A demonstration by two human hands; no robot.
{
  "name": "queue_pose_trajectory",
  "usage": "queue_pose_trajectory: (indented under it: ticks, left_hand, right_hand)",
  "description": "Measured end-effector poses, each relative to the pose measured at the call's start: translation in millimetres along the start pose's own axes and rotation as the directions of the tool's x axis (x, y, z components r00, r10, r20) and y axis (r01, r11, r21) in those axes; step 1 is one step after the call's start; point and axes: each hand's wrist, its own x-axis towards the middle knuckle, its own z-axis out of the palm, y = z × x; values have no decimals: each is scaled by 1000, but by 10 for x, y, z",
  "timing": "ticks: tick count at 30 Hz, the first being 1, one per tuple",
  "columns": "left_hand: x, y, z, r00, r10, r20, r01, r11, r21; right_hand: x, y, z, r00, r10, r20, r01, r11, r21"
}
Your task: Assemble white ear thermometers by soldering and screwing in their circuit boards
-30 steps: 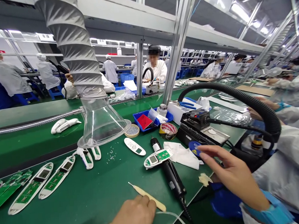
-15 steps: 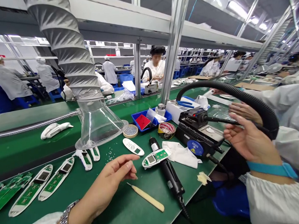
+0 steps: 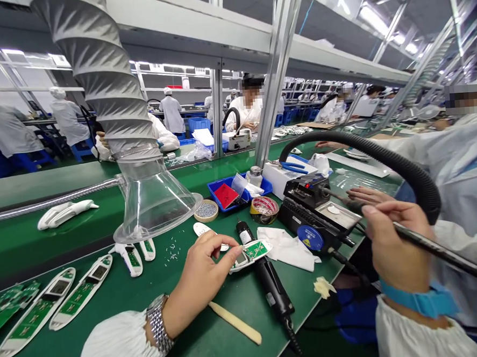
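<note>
White handheld device with exposed green circuit board (image 3: 251, 251), its near end under the curved fingers of the left hand (image 3: 206, 274), partly closed and touching it; firmness of the hold cannot be told. The device lies over a black electric screwdriver (image 3: 274, 289), just ahead of the left hand. The right hand (image 3: 396, 244), closed around a soldering iron (image 3: 440, 249), is well right of the device, near a soldering station (image 3: 309, 217) and a co-worker's hand (image 3: 369, 195). A white cloth (image 3: 285, 248) lies between the hands; loose small screws (image 3: 172, 252) lie left of the left hand. Risks: the device slipping off the rounded screwdriver if the fingers loosen; the hot iron touching the co-worker's hand or the cloth if swung.
</note>
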Motion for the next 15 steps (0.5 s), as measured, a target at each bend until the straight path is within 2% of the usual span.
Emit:
queue_pose_trajectory:
  ticks: [2,4,8,10,15]
  left_hand:
    - [30,-73,19,998,-53,-17,52,998,-26]
    - [43,-136,20,996,-91,-24,90,995,-47]
    - [32,-191,7,993,-115,4,115,992,-44]
    - [21,-193,9,993,-115,24,115,993,-18]
    - [15,-152,27,993,-106,42,105,994,30]
  right_hand:
    - [-182,-95,110,994,-32,101,32,999,6]
    - [-309,-155,275,967,-83,242,85,996,0]
    - [-404,-136,566,849,-167,502,172,984,37]
    - [-426,-114,604,819,-162,550,160,986,53]
    - [-569,-183,404,905,-53,423,6,994,112]
